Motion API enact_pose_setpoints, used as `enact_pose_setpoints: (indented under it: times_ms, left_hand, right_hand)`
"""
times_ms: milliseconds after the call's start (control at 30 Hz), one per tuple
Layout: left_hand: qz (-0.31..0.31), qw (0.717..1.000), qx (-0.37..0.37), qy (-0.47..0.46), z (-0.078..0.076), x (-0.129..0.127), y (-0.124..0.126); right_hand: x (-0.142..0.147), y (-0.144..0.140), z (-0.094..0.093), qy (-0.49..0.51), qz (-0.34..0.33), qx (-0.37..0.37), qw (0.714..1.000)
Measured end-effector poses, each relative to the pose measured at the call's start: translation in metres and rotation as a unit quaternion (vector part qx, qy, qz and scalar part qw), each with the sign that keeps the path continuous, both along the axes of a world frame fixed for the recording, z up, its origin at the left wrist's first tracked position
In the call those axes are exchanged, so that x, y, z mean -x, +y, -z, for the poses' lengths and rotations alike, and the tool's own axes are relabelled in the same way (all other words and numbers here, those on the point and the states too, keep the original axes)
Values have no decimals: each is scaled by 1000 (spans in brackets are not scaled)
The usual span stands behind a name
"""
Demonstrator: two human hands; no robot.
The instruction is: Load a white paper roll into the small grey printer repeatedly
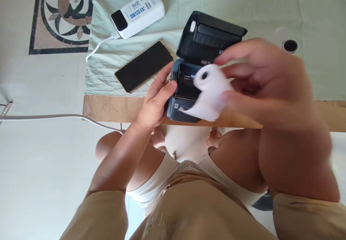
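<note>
A small dark printer (180, 104) sits at the table's near edge with its lid (211, 34) swung open toward the back. My left hand (155, 101) rests against the printer's left side, fingers on its body. My right hand (259, 77), blurred, holds a white paper roll (209, 90) just above the open paper bay, with a loose strip of paper hanging toward the printer's front.
A black phone (143, 66) lies face up left of the printer. Behind it a white power bank (137, 13) has a white cable (98, 47) running off the table's left edge. A pale cloth (270, 9) covers the table. A small round roll core (289, 45) lies at right.
</note>
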State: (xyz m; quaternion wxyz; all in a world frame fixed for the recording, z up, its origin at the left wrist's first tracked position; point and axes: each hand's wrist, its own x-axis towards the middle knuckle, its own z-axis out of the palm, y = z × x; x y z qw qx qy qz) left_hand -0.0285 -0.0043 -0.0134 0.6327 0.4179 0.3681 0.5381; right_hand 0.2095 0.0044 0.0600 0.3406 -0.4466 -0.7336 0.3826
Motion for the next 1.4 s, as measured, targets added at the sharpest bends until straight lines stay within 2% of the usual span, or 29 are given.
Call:
enact_pose_setpoints:
  times_ms: [100, 200, 267, 333, 433, 533, 633, 700, 800, 833, 900, 967, 1067, 1167, 1233, 1300, 1400]
  left_hand:
    - [-23, 999, 42, -1, 0, 0, 0]
    - [-19, 998, 51, -12, 0, -1, 1]
    - [-16, 999, 46, -16, 0, -1, 2]
    - [-7, 999, 40, -20, 0, -2, 3]
    - [3, 999, 43, -17, -2, -3, 4]
    - [-1, 999, 46, 0, -4, -4, 4]
    - [1, 1000, 31, 6, -5, -5, 4]
    - [8, 1000, 27, 8, -4, -5, 5]
    - [15, 1000, 19, 5, 0, -3, 5]
    - [14, 1000, 16, 3, 1, -2, 5]
    - [17, 1000, 8, -2, 4, 0, 5]
    - [27, 1000, 5, -13, 9, 2, 6]
    - [44, 998, -25, -37, 18, 4, 11]
    - [44, 997, -57, -39, 28, 6, 17]
    - [41, 997, -61, -30, 30, 6, 18]
    - [43, 996, -70, -27, 29, 5, 17]
    - [41, 996, -79, -22, 23, 4, 15]
  right_hand:
    - [-32, 9, 4, 110, 87, 59, 988]
    - [-59, 24, 30, 138, 118, 68, 981]
    - [-66, 29, 51, 136, 154, 29, 978]
    - [-64, 29, 66, 85, 163, -22, 983]
    - [-54, 30, 78, -3, 147, -123, 981]
    - [-48, 37, 85, -53, 161, -163, 972]
    - [-45, 38, 82, -118, 181, -126, 968]
    - [-41, 31, 69, -136, 181, -109, 968]
    - [-43, 17, 40, -125, 217, -169, 953]
    - [-47, 15, 32, -121, 247, -218, 937]
    - [-60, 18, 27, -133, 306, -260, 906]
    - [-75, 30, 33, -191, 334, -221, 896]
    - [-88, 48, 50, -275, 354, -90, 890]
    - [-83, 54, 56, -313, 367, 18, 876]
    - [-75, 52, 53, -313, 369, 37, 875]
    - [-71, 49, 50, -257, 373, 29, 891]
    - [-71, 49, 49, -29, 377, 50, 925]
